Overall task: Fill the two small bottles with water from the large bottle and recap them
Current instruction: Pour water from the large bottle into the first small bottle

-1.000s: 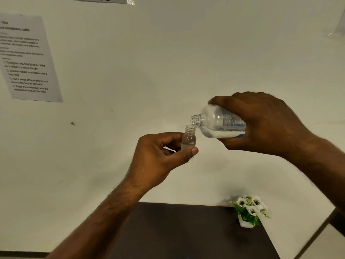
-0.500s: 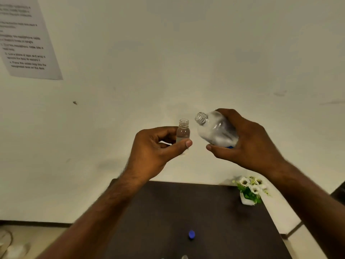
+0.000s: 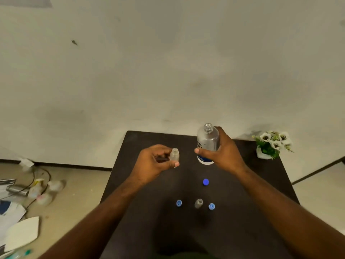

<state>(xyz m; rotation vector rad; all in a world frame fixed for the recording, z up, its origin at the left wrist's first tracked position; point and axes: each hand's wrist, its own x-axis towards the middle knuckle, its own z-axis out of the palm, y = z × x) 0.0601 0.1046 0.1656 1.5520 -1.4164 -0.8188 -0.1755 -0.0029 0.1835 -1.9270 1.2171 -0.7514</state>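
Held in left hand (image 3: pixel 155 162): small bottle (image 3: pixel 174 155), pinched between thumb and curled fingers, upright, neck open, above the table's (image 3: pixel 261 184) far-left part. Fill level not readable through blur.

Held in right hand (image 3: pixel 224 153): large bottle (image 3: pixel 207 144), fingers wrapped round the body, thumb across the front. Upright, mouth uncapped and pointing up (not in a pouring tilt), just right of the small bottle, apart from it.

Stood on table, near edge: second small bottle (image 3: pixel 198 203), uncapped, upright as far as could be told.

Laid on table: cap (image 3: pixel 179 203) left of that second bottle, another cap (image 3: pixel 211 206) right of it, a third cap (image 3: pixel 205 182) farther back, below the large bottle. All blue; which fitted which bottle not told.

Set at far-right corner: flower pot (image 3: pixel 271 144), well clear of both hands.

Judged as to next move: either capping the held bottle or setting it down for the second. Left-hand cap lay below and toward the body from the left hand, nearer that hand than the right. Right hand occupied; large bottle likely needed setting down first. Long axes of all three bottles vertical.
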